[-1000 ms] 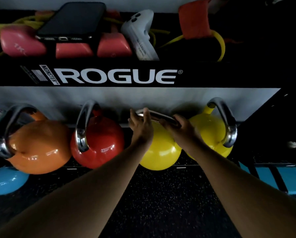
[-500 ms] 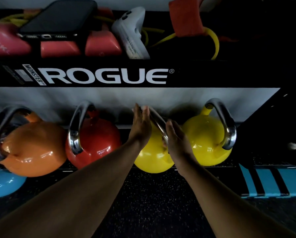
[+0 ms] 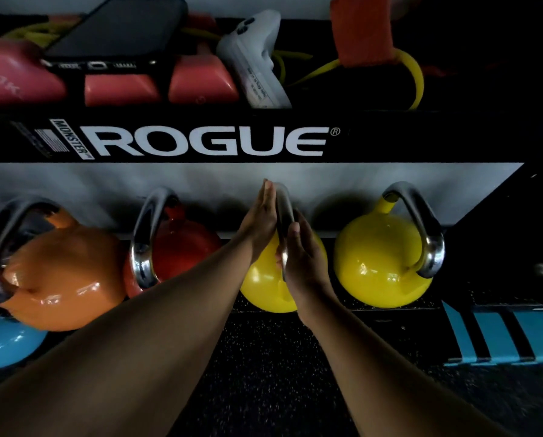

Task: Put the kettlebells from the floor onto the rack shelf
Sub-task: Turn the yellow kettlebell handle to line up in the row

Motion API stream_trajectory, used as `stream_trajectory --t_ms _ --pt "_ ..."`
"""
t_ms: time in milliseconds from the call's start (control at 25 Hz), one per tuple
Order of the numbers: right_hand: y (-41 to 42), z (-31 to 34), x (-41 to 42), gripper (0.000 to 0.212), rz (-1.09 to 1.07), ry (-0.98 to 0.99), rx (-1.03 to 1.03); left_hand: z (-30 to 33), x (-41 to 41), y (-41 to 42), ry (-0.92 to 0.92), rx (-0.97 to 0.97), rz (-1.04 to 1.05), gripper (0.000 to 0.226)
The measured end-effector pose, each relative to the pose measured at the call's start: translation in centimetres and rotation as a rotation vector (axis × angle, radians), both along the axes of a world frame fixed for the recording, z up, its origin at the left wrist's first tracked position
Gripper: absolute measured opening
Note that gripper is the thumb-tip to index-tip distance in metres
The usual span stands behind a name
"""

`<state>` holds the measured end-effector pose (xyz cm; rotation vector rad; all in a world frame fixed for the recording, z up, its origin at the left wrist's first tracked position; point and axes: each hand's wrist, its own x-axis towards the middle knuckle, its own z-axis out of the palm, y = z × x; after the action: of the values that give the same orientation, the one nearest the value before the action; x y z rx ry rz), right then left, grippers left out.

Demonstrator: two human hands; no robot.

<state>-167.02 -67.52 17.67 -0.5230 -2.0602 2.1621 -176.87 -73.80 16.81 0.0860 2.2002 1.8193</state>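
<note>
A yellow kettlebell (image 3: 264,288) stands in the middle of the low rack shelf (image 3: 390,310), its steel handle (image 3: 283,209) edge-on to me. My left hand (image 3: 259,222) lies flat against the handle's left side, fingers straight. My right hand (image 3: 305,260) lies flat against its right side, lower down. Neither hand curls around the handle. In the same row are a second yellow kettlebell (image 3: 377,260) to the right, and a red kettlebell (image 3: 185,247) and an orange kettlebell (image 3: 65,279) to the left. A blue kettlebell (image 3: 5,345) sits lower at the far left, partly hidden.
The black ROGUE beam (image 3: 201,143) runs across just above the kettlebell handles. On the upper shelf lie a phone (image 3: 122,26), a white controller (image 3: 257,58), pink dumbbells (image 3: 122,89) and yellow bands. A blue-striped board (image 3: 500,335) lies at lower right on the dark speckled floor (image 3: 279,373).
The middle yellow kettlebell's handle has turned from lying crosswise to edge-on. My hands went from holding the handle to lying flat on either side of it.
</note>
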Motion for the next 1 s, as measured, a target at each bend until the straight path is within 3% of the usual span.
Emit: stream_trajectory --t_ms 520,760,1000 --pt "-1.2 0.4 -0.1 0.048 0.014 0.001 -0.084 -0.4 -1.0 -0.9 -0.009 0.032 -0.053 0.054" --pt "-0.9 -0.1 0.0 0.046 0.028 -0.006 0.075 -0.7 -0.9 -0.9 -0.005 0.037 -0.049 0.055" --pt "-0.5 -0.5 -0.4 0.046 0.028 -0.038 0.056 -0.9 -1.0 -0.9 0.030 0.011 -0.041 0.053"
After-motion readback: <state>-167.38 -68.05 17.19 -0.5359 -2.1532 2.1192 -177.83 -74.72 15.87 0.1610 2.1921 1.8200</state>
